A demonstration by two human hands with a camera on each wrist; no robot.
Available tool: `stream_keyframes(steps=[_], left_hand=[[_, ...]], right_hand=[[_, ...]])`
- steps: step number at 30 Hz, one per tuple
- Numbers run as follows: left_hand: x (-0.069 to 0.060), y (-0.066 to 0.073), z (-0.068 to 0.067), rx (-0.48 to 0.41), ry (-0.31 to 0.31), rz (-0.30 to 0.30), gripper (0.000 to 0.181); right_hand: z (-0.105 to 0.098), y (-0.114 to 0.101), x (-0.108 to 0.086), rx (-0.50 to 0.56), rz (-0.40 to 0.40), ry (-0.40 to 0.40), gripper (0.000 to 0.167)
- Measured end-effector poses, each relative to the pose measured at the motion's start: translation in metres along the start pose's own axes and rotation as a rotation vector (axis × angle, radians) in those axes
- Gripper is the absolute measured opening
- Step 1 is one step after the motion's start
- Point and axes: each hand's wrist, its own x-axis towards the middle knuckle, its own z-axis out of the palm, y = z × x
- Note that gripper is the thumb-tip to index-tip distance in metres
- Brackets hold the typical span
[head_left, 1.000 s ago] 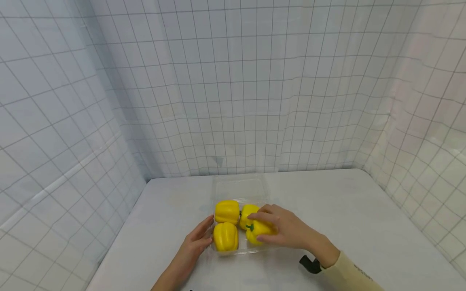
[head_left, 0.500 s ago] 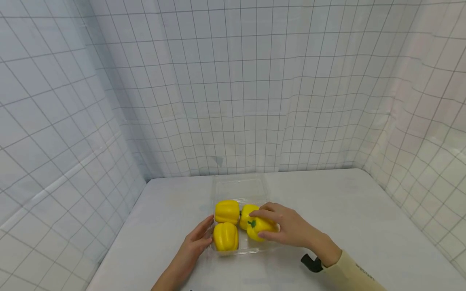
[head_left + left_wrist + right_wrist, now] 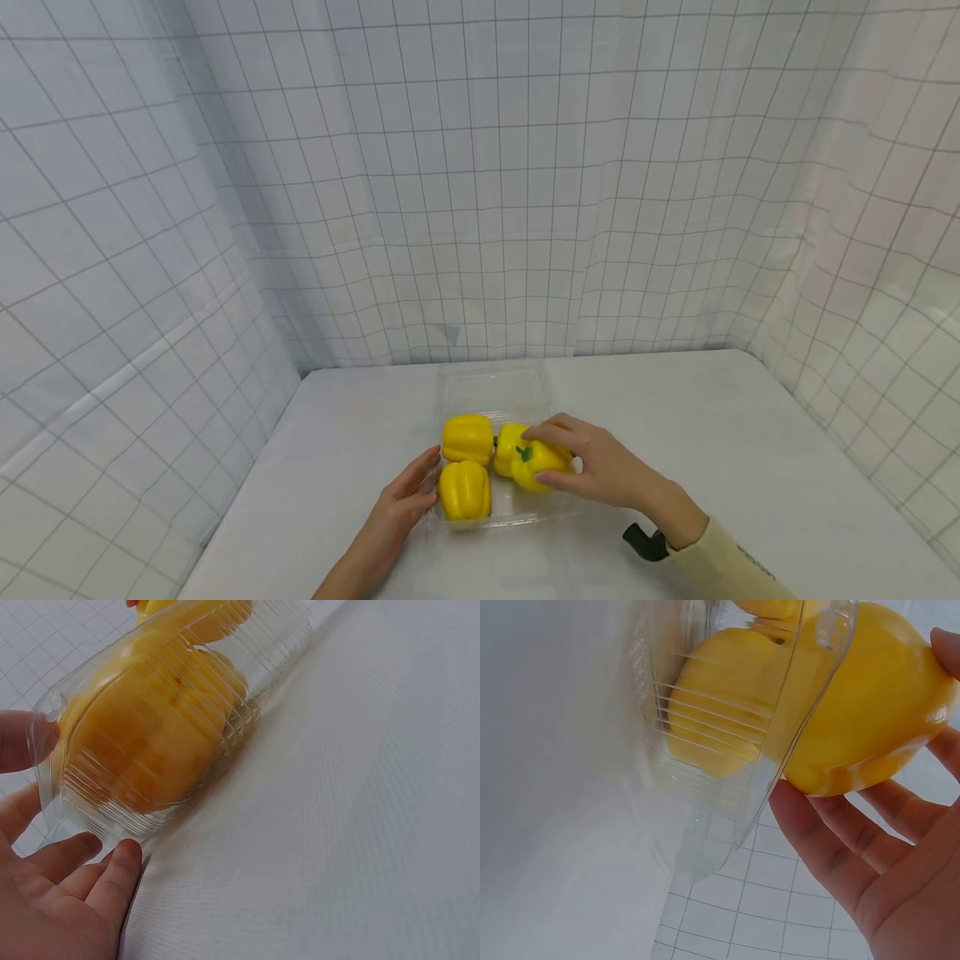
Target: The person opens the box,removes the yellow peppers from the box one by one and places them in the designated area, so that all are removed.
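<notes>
A clear plastic container (image 3: pixel 517 521) holds yellow bell peppers: one at the back left (image 3: pixel 467 439), one at the front left (image 3: pixel 465 491) and one at the back right (image 3: pixel 507 450). My right hand (image 3: pixel 611 468) grips a fourth yellow pepper (image 3: pixel 538 465) by its right side, its green stem facing left. In the right wrist view this pepper (image 3: pixel 870 697) is above the container's rim, with fingers and thumb round it. My left hand (image 3: pixel 390 517) rests at the container's left side; in the left wrist view its thumb and relaxed fingers (image 3: pixel 67 859) touch the clear wall (image 3: pixel 150 750).
The container's clear lid (image 3: pixel 491 390) lies folded back behind it on the white table (image 3: pixel 712 433). White grid-patterned curtains (image 3: pixel 487 167) stand behind and on both sides. A black object (image 3: pixel 645 543) shows beside the right wrist.
My right hand has shifted slightly back and to the right with its pepper, which now overlaps the back right pepper more. My left hand has stayed in place.
</notes>
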Motion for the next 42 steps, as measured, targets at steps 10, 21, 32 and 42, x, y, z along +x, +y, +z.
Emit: stream_keyframes(steps=[10,21,32,42], left_hand=[[-0.001,0.002,0.001,-0.007,-0.004,0.005,0.069],[-0.001,0.001,0.002,0.003,0.003,0.003,0.069],[-0.002,0.001,0.004,0.021,0.008,0.018,0.069],[-0.003,0.002,0.004,0.024,0.020,0.020,0.068]], right_hand=[[-0.002,0.007,0.000,0.079,0.017,0.029,0.048],[-0.007,0.020,-0.004,0.207,0.080,0.042,0.052],[-0.018,0.033,-0.006,0.248,0.117,0.039,0.067],[-0.026,0.043,-0.012,0.282,0.158,0.040,0.081]])
